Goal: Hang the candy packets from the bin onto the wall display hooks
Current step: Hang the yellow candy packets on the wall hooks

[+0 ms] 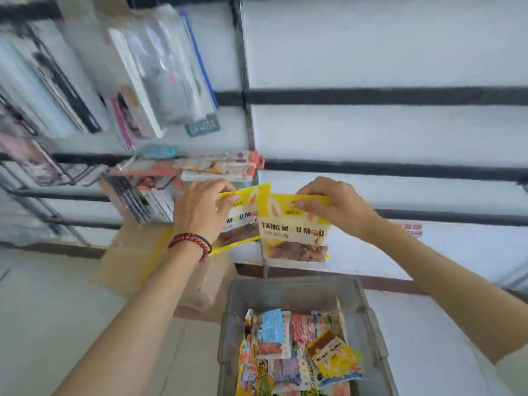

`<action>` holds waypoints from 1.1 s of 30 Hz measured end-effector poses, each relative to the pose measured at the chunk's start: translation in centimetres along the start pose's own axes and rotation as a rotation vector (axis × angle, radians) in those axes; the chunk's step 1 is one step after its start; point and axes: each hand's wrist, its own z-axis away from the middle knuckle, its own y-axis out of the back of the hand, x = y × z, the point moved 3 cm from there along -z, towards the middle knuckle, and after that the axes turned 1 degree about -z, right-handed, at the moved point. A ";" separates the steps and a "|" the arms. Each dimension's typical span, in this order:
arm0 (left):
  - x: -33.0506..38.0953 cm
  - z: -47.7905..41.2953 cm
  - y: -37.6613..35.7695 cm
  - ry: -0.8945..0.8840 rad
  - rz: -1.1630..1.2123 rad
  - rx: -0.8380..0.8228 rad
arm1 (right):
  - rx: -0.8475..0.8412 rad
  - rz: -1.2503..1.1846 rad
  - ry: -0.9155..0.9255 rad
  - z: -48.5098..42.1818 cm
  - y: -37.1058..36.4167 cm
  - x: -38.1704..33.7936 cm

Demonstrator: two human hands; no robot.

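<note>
Pinching header edges: left hand (200, 211), left packet (242, 228) tilted; right hand (335, 207), right packet (294, 232) upright, long axis vertical.

Yellow candy packets (295, 224), black lettering, brown contents in clear lower window. Grey bin (368, 307), multicoloured packets (285, 352) inside. Dark red beaded bracelet (192, 242). White wall panels (371, 47), black horizontal rails (371, 95).
</note>
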 end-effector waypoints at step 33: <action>13.6 -29.5 45.7 -0.105 0.089 0.638 | 0.694 0.067 0.579 -16.5 28.8 -47.2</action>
